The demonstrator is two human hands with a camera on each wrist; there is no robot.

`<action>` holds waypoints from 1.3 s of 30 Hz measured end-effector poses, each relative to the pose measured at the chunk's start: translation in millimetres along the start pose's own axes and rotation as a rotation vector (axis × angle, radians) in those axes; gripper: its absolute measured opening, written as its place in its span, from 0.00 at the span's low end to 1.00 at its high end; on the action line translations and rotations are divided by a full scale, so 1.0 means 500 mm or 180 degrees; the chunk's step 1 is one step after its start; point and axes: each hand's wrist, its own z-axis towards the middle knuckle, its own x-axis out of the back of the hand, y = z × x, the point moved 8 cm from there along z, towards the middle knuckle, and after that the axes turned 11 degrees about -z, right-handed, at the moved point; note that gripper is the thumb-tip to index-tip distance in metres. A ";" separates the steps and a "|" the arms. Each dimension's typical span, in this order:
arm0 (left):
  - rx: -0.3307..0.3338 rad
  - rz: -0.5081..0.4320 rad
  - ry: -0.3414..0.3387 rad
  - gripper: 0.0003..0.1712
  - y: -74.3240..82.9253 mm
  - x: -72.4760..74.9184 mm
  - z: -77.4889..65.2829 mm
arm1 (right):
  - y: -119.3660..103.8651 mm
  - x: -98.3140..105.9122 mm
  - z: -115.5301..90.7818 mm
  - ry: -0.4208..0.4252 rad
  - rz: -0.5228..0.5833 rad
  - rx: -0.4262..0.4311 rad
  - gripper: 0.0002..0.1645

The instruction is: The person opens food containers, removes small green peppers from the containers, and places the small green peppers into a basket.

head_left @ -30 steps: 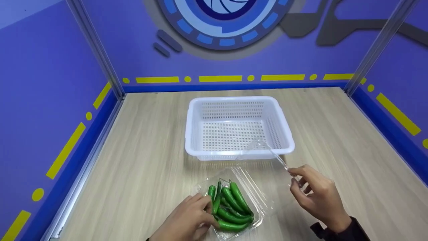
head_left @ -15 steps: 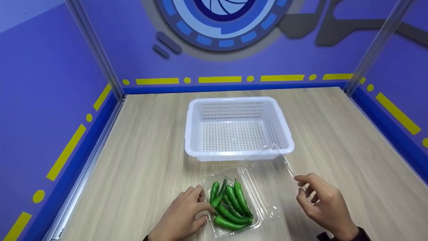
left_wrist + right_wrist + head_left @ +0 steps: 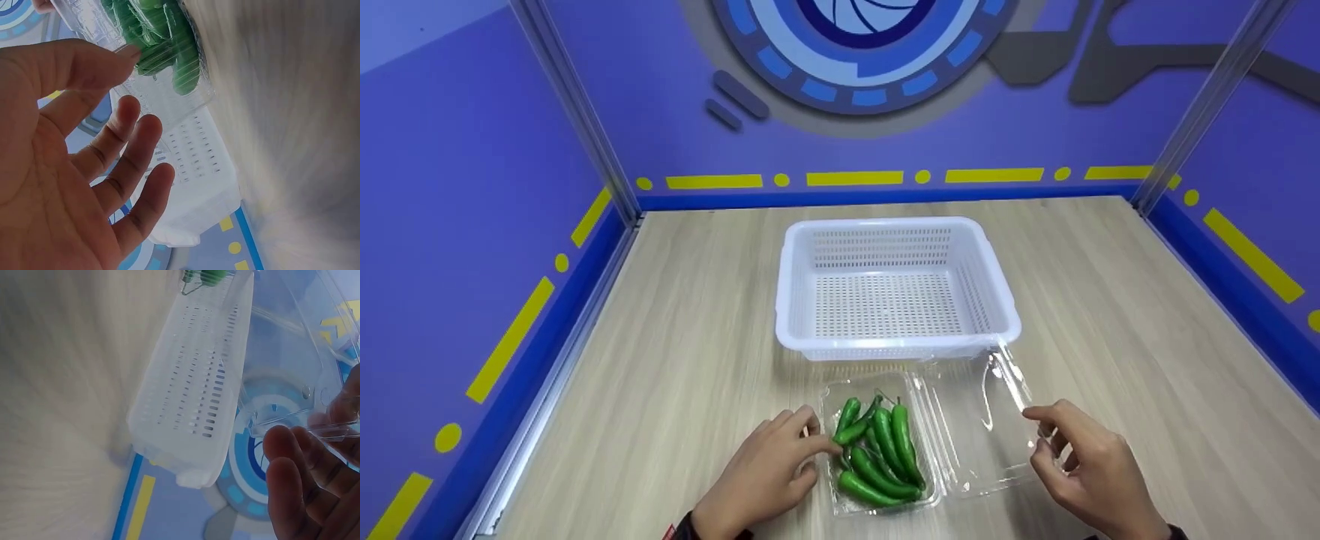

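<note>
A clear plastic clamshell box (image 3: 834,504) lies in front of the basket, its tray filled with several green chili peppers (image 3: 877,465). My left hand (image 3: 772,469) pinches the tray's left edge between thumb and index finger; in the left wrist view the other fingers are spread apart. On the right, my right hand (image 3: 1091,461) holds the outer edge of the raised clear lid (image 3: 982,420) with thumb and fingertips. That lid (image 3: 292,354) tilts up from the hinge side, and its far corner overlaps the basket's front right rim in the head view.
A white perforated plastic basket (image 3: 896,343) stands behind the box, with nothing in it. Blue-purple panels (image 3: 855,150) with yellow marks wall in the wood-grain table (image 3: 682,322) at the back and both sides.
The lid has swung further open to the right and lower, along with my right hand. The box has turned slightly and now sits straighter. Several peppers have shifted in the tray.
</note>
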 end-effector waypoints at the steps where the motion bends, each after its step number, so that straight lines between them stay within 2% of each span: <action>1: -0.0004 -0.0013 0.0008 0.22 -0.001 0.001 0.002 | 0.002 -0.002 -0.003 -0.0025 -0.0010 -0.0007 0.26; 6: -0.0070 0.0012 0.0030 0.25 0.001 0.004 0.014 | 0.011 -0.007 -0.017 -0.0121 -0.0023 -0.0045 0.26; 13: -0.0017 0.0059 -0.0042 0.25 -0.005 0.004 0.024 | 0.027 -0.025 -0.036 -0.0497 -0.0041 -0.0302 0.23; 22: -0.0021 0.0139 -0.0017 0.27 -0.008 0.006 0.024 | 0.027 -0.036 -0.038 -0.0467 -0.0017 -0.0217 0.20; 26: 0.0012 0.0135 -0.0018 0.27 -0.011 0.005 0.024 | 0.032 -0.051 -0.043 -0.0672 -0.0174 -0.0349 0.19; 30: 0.0043 0.0113 0.0002 0.26 -0.014 0.004 0.025 | 0.040 -0.071 -0.052 -0.1034 -0.0324 -0.0528 0.15; 34: 0.0051 0.0072 0.0045 0.26 -0.015 0.003 0.025 | 0.045 -0.091 -0.063 -0.1349 -0.0322 -0.0593 0.12; 39: 0.0033 0.0043 0.0084 0.27 -0.013 0.002 0.025 | 0.049 -0.106 -0.070 -0.1558 -0.0265 -0.0629 0.11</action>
